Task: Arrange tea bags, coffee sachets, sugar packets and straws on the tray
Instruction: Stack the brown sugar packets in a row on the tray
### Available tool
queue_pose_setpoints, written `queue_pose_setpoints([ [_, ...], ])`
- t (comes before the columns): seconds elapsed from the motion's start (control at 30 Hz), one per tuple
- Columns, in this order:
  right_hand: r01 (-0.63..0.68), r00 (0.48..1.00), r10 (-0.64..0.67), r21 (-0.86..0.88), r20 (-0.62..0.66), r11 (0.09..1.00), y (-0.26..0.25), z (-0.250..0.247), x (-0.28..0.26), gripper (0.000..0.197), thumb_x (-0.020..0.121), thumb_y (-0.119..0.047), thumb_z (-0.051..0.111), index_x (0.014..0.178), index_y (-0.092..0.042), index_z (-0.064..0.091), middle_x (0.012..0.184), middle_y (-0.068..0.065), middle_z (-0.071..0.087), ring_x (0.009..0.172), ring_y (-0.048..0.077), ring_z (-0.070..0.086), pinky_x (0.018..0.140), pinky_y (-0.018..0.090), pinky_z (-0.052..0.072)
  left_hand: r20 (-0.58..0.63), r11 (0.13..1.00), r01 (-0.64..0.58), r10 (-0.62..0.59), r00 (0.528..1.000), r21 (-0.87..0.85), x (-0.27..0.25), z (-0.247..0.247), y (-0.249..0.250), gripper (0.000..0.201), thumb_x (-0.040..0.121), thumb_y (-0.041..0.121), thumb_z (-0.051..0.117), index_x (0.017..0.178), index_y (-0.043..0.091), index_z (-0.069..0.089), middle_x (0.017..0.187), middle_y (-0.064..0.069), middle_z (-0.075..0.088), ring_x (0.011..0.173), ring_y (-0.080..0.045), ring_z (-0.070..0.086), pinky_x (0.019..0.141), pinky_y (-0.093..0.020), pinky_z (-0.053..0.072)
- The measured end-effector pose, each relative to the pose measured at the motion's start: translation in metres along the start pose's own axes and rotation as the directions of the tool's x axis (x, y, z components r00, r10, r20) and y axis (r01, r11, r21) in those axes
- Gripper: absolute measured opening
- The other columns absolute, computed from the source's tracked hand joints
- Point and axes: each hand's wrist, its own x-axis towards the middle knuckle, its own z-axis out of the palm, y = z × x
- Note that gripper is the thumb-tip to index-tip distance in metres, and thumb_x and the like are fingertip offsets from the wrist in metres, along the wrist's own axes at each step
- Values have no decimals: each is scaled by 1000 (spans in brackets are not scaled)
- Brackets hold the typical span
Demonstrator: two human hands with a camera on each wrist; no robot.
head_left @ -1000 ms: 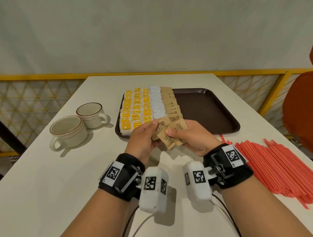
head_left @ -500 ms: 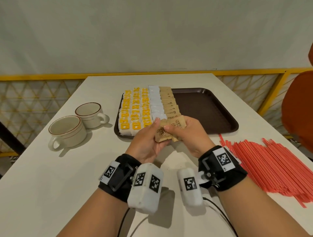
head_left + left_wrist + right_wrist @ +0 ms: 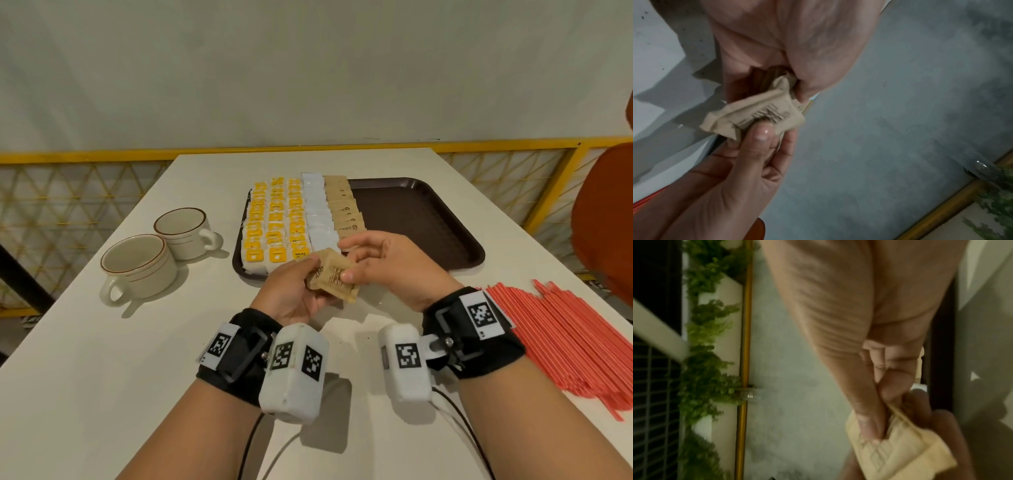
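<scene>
While both hands are up over the table (image 3: 102,394), they've got a small stack of brown sugar packets (image 3: 330,275) between them, so neither one is free. Left hand (image 3: 291,294) has its fingers curled under the stack with the thumb pressing on top. Right hand (image 3: 387,270) pinches the same stack from the other side, thumb on the printed face, index finger stretched out above it. In the left wrist view you can see the packets (image 3: 756,113) bunched up and a bit crumpled, with the right thumb (image 3: 760,134) flat on the print. The right wrist view is blurry but shows the thumb and fingers closed on the packet edge (image 3: 900,454).

Just past the fingertips sits the dark brown tray (image 3: 428,219). The half of it beyond the left hand is filled with neat rows: yellow-labelled tea bags (image 3: 274,222), then a column of white packets (image 3: 318,212), then a column of brown packets (image 3: 342,209) that ends right by the right hand's fingers. The part of the tray beyond the right hand is bare.

Out to the side of the right wrist there's a big loose pile of red straws (image 3: 565,335) lying on the table, not on the tray. Well off to the left hand's outer side are two cream cups (image 3: 154,253) with a brown rim line, standing upright and touching each other.
</scene>
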Motion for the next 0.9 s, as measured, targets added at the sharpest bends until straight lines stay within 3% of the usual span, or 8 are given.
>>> queue_pose_setpoints([
  [0.13, 6, 998, -15, -158, -59, 987, 3, 7, 1, 41, 65, 10, 80, 99, -8, 66, 70, 1, 65, 67, 13, 61, 73, 31, 56, 67, 995, 64, -70, 995, 83, -3, 2, 1, 35, 102, 26, 36, 120, 1, 54, 116, -20, 66, 92, -28, 67, 84, -45, 52],
  [0.27, 67, 992, -80, -131, -95, 989, 6, 14, 2, 41, 67, 10, 78, 100, -12, 66, 82, 8, 59, 74, 22, 56, 82, 40, 55, 166, 991, 37, -58, 984, 128, -5, 1, 2, 35, 95, 14, 49, 128, 3, 54, 116, -15, 67, 95, -21, 68, 78, -32, 59],
  [0.4, 56, 977, -75, -102, -197, 993, 6, 12, 4, 44, 71, 0, 79, 109, -16, 64, 93, 4, 57, 75, 15, 56, 81, 32, 56, 100, 997, -34, 28, 995, 62, -1, 1, 2, 30, 100, 10, 41, 125, 1, 54, 104, -17, 68, 91, -26, 68, 81, -35, 57],
  [0.5, -19, 994, 23, 40, -109, 999, 4, 13, 4, 41, 82, -4, 70, 121, -8, 59, 109, 17, 65, 87, 19, 65, 71, 25, 56, 79, 991, -128, 131, 988, -36, 0, 6, 4, 30, 102, 12, 35, 121, 2, 56, 104, -19, 67, 89, -25, 67, 79, -35, 57],
  [0.6, 1, 998, 3, 69, -60, 998, -3, 14, 6, 33, 87, 1, 63, 119, -4, 61, 102, 13, 69, 84, 16, 67, 66, 20, 55, 104, 981, -191, 191, 976, -10, 3, 11, 7, 33, 103, 14, 33, 125, 4, 55, 112, -20, 65, 93, -24, 66, 80, -33, 57],
  [0.7, -2, 999, 2, -1, -51, 1000, -17, 3, 6, 20, 87, -1, 64, 104, -13, 65, 91, 5, 71, 76, 12, 67, 62, 18, 54, 190, 963, -204, 170, 967, 175, 10, 21, 15, 35, 103, 15, 34, 132, 8, 52, 121, -16, 64, 107, -25, 62, 96, -35, 48],
  [0.8, -63, 997, 61, -37, -42, 997, -30, -18, 9, 15, 87, -1, 63, 98, -12, 63, 90, 6, 71, 77, 14, 69, 62, 19, 55, 198, 808, -226, 139, 970, 544, 20, 35, 33, 28, 102, 20, 38, 116, 11, 61, 104, -6, 68, 96, -18, 63, 96, -32, 46],
  [0.9, -126, 987, 112, -126, -112, 984, -33, -38, 19, 14, 87, -1, 64, 99, -7, 61, 92, 7, 71, 78, 13, 70, 63, 19, 57, 203, 400, -239, 132, 970, 885, 40, 43, 61, 16, 95, 25, 55, 87, 20, 68, 92, -5, 68, 91, -19, 64, 92, -33, 52],
])
